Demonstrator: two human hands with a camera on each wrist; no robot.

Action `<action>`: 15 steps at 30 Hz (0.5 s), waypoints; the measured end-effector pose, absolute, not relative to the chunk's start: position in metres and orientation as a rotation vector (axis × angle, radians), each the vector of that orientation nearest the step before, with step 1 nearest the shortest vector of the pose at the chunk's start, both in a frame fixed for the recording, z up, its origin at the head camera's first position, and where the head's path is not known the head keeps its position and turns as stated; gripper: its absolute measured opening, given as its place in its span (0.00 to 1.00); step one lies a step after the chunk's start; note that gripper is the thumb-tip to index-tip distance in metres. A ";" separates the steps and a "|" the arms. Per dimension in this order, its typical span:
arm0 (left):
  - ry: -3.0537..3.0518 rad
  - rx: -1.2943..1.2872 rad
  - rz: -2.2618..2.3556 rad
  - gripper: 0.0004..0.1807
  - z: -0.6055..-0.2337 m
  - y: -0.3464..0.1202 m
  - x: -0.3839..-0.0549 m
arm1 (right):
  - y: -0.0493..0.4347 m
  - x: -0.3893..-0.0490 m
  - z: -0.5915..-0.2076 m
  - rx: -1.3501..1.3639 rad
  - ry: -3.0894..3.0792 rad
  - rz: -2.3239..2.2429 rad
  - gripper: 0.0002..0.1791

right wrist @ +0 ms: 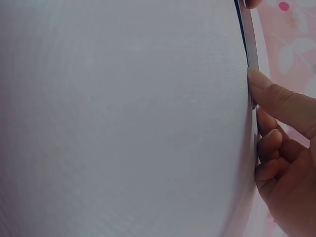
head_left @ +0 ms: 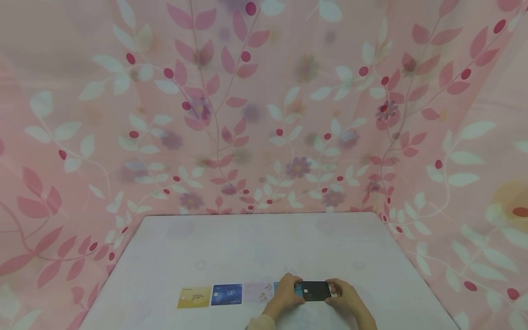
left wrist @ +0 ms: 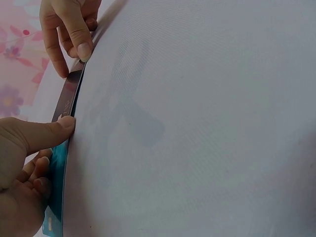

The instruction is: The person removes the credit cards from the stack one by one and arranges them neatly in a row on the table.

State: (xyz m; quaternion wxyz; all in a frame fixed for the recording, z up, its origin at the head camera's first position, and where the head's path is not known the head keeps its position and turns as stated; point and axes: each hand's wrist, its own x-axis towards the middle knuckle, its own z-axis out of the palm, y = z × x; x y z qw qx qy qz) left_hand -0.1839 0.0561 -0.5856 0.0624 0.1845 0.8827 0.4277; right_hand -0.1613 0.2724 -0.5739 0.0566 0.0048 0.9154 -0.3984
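A black card (head_left: 317,291) with a small chip lies at the right end of a row of cards, close over the table. My left hand (head_left: 284,295) pinches its left edge between thumb and fingers, while my right hand (head_left: 348,298) grips the right edge. Beneath the left hand, a teal card (left wrist: 57,182) shows beside the black one, partly covered by the hand in the head view. In the right wrist view, the right thumb (right wrist: 261,84) presses on the card's near corner, and the other fingers curl behind.
Leftward along the row lie a pale card (head_left: 256,291) with a floral print, a blue VIP card (head_left: 226,294) and a gold card (head_left: 194,297). The white table (head_left: 255,247) reaches back to a pink leaf-patterned curtain (head_left: 264,137), which also hangs at both sides.
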 end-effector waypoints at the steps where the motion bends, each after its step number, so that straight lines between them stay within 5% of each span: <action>1: 2.669 0.567 1.297 0.26 -0.586 0.056 -0.184 | 0.272 -0.161 -0.574 0.016 2.782 -1.207 0.28; 15: 2.718 0.546 1.245 0.24 -0.591 0.059 -0.182 | 0.269 -0.157 -0.571 0.047 2.804 -1.209 0.28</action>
